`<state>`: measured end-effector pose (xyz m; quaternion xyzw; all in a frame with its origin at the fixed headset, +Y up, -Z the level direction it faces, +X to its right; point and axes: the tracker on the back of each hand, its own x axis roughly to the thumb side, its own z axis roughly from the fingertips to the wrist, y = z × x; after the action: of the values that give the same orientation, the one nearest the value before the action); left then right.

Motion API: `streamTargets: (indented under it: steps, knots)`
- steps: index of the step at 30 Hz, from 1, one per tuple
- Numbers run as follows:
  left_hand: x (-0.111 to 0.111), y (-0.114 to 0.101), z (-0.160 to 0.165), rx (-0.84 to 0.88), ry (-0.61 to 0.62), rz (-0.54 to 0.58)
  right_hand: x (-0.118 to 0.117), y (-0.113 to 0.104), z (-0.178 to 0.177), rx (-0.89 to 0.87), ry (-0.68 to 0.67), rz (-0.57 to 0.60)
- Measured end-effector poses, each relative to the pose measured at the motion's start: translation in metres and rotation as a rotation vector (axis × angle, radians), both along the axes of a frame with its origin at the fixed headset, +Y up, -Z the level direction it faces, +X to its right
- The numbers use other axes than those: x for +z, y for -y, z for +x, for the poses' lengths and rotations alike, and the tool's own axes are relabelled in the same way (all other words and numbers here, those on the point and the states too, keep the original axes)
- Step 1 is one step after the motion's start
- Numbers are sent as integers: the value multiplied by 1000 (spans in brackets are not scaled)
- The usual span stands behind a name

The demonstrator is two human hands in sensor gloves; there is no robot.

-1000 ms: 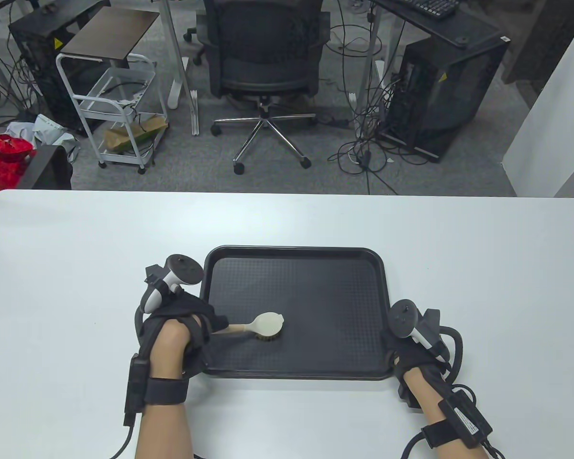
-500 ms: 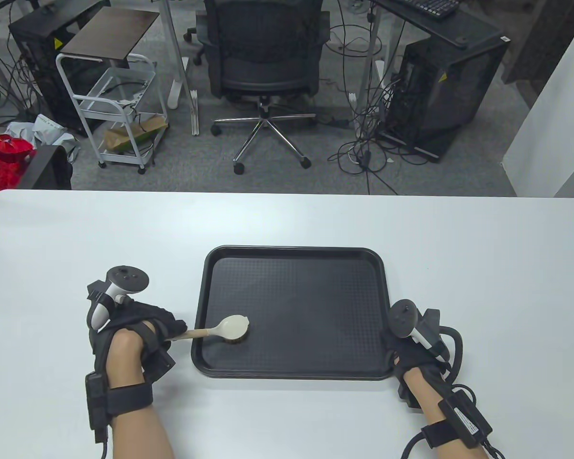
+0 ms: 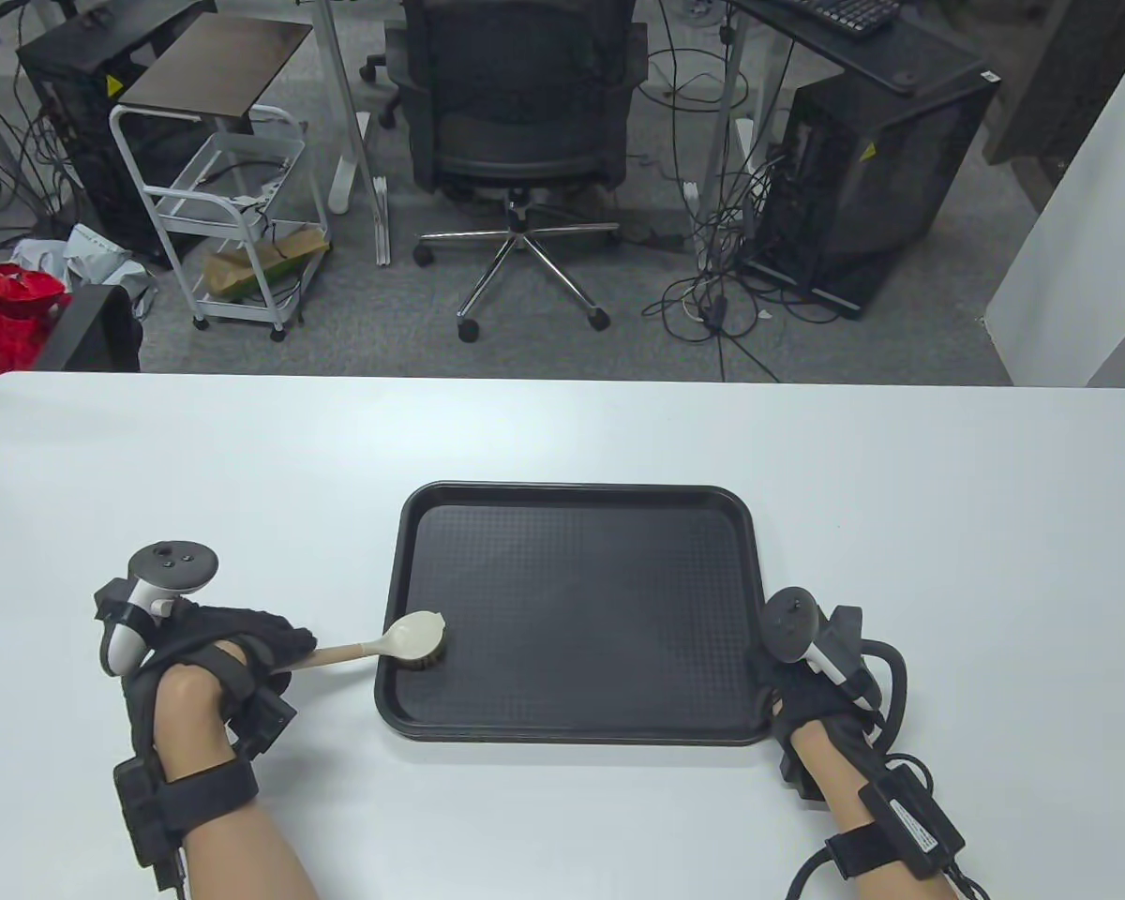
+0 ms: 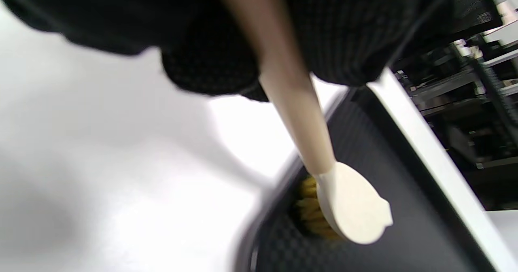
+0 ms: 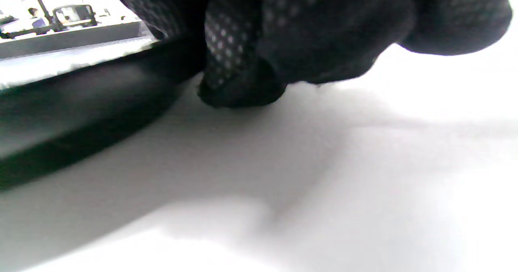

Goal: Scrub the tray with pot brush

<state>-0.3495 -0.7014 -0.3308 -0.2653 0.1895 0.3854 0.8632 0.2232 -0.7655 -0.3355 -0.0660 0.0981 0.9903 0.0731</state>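
A black textured tray (image 3: 600, 581) lies on the white table. The pot brush (image 3: 415, 639) has a pale wooden handle and a round head; its yellow bristles (image 4: 309, 211) sit on the tray floor just inside the left rim. My left hand (image 3: 286, 647) is on the table left of the tray and grips the handle's end. The handle (image 4: 291, 94) runs out from under the gloved fingers (image 4: 210, 61). My right hand (image 3: 776, 698) is at the tray's near right corner. Its curled fingers (image 5: 243, 61) are against the tray rim (image 5: 81, 102).
The white table (image 3: 562, 431) stretches wide around the tray. Behind its far edge, on the floor, are an office chair (image 3: 516, 103), a white trolley (image 3: 225, 216) and computer cases with cables.
My left hand has drawn back to the left, dragging the brush head from the tray's left-middle to just inside its left rim. The right hand and tray have stayed put.
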Motion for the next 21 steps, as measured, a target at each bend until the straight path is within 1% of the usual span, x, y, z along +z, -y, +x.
streamTargets:
  steps: [1, 4, 6, 7, 8, 11, 12, 13, 15, 17, 21]
  knots:
    - [-1, -3, 3, 7, 11, 21, 0, 0, 0, -1, 0, 0]
    - [-11, -13, 27, 81, 104, 113, 0, 0, 0, 2, 0, 1]
    - [-21, -13, 54, 162, 205, 154, 0, 0, 0, 4, 0, 2]
    - [-25, -13, 64, 183, 236, 159, 0, 0, 0, 5, 0, 2]
    - [-30, -13, 81, 204, 293, 168, 0, 0, 0, 5, 1, 3]
    - [-37, -17, 121, 218, 414, 200, 0, 0, 0, 4, 0, 2]
    - [-40, -18, 142, 234, 475, 212, 0, 0, 0, 2, 0, 1]
    - [-41, -19, 158, 250, 504, 212, 0, 0, 0, 0, 0, 1]
    - [-41, -19, 187, 228, 555, 198, 0, 0, 0, 2, 0, 2]
    - [-39, -17, 215, 136, 588, 202, 0, 0, -1, 5, 1, 3]
    - [-35, -12, 253, 43, 641, 212, 0, 0, 0, 4, 1, 3]
